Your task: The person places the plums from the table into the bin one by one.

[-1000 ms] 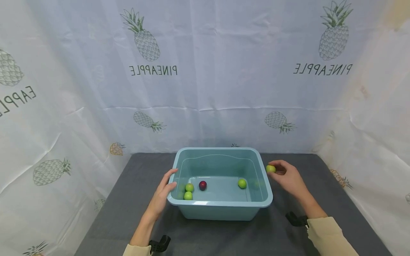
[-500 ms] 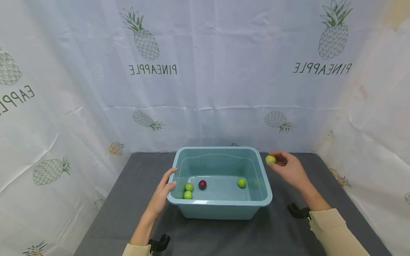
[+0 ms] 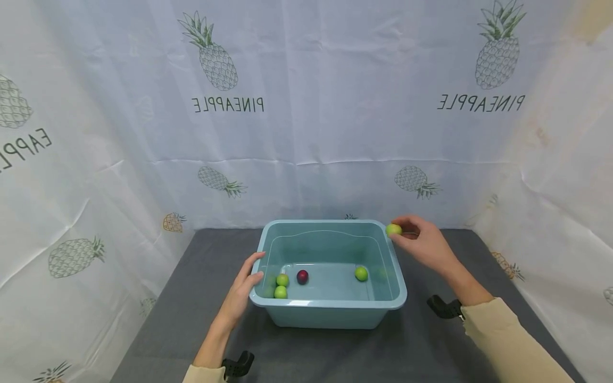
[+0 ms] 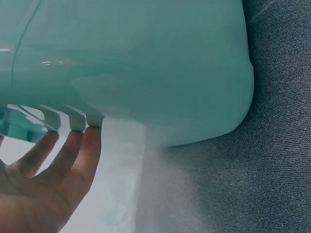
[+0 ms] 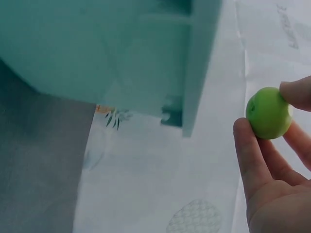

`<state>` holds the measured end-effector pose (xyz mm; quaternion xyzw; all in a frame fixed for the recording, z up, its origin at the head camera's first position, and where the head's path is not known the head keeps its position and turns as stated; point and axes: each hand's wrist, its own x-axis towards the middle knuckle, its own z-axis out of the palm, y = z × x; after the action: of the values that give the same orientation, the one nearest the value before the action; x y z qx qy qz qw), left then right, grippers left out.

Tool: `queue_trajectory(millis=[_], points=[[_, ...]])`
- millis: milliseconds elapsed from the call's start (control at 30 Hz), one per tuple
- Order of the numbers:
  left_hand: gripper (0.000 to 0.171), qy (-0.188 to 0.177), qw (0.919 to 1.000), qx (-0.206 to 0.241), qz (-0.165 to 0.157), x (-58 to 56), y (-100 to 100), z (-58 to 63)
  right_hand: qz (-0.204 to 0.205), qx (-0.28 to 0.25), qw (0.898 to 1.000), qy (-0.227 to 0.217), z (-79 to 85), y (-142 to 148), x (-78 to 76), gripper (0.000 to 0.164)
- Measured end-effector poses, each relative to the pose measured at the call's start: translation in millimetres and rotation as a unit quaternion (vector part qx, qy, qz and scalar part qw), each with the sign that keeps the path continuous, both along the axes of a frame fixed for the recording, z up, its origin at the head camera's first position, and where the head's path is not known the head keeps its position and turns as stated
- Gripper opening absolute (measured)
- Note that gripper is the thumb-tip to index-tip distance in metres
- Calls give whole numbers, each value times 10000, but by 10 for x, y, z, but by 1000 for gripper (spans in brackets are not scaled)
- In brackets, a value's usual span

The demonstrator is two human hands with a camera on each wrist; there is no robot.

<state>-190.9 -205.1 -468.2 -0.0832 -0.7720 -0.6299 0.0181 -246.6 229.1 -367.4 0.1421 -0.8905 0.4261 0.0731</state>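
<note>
A light blue plastic tub [image 3: 330, 318] stands on the dark cloth. My left hand [image 3: 237, 295] holds its left rim, thumb over the edge; in the left wrist view the fingers [image 4: 87, 150] touch the outer wall. My right hand [image 3: 428, 247] pinches a green plum [image 5: 268, 113] between thumb and fingertips. In the head view this plum overlaps the tub's back right corner. Inside the tub, two green plums [image 3: 280, 292] lie by the left wall, a dark red plum [image 3: 303, 276] right of them, and another green plum [image 3: 361, 273] toward the right.
Dark grey cloth [image 3: 177, 324] covers the table around the tub. White sheets printed with pineapples [image 3: 335, 133] hang behind and at both sides. Each wrist carries a black camera mount [image 3: 444, 307].
My right hand has lifted the green plum from beside the tub's right rim and carried it up and left to the back right corner. The left hand has stayed on the rim.
</note>
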Motion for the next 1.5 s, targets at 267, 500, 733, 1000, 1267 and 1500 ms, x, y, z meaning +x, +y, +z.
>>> queue_trajectory(millis=[267,500,733,1000,1267,1500], points=[[46,71,10000,-57,-19,9,3,19,356,-108,9993,-98,185,-114,24,46],[47,-23,9999,15,-151,10,-24,58,643,-283,9974,-149,323,-253,12,42],[50,-88,9997,-13,-236,-15,-49,106,855,-365,9955,-180,393,-349,-18,40],[50,-140,9992,-143,-353,-21,-54,203,1032,-532,9931,-169,448,-473,-36,38],[53,-357,9965,-500,-570,-117,-45,282,1213,-696,9900,-173,470,-641,-88,39],[54,-480,9941,-581,-782,-147,-46,277,1403,-839,9862,-280,460,-747,-114,38]])
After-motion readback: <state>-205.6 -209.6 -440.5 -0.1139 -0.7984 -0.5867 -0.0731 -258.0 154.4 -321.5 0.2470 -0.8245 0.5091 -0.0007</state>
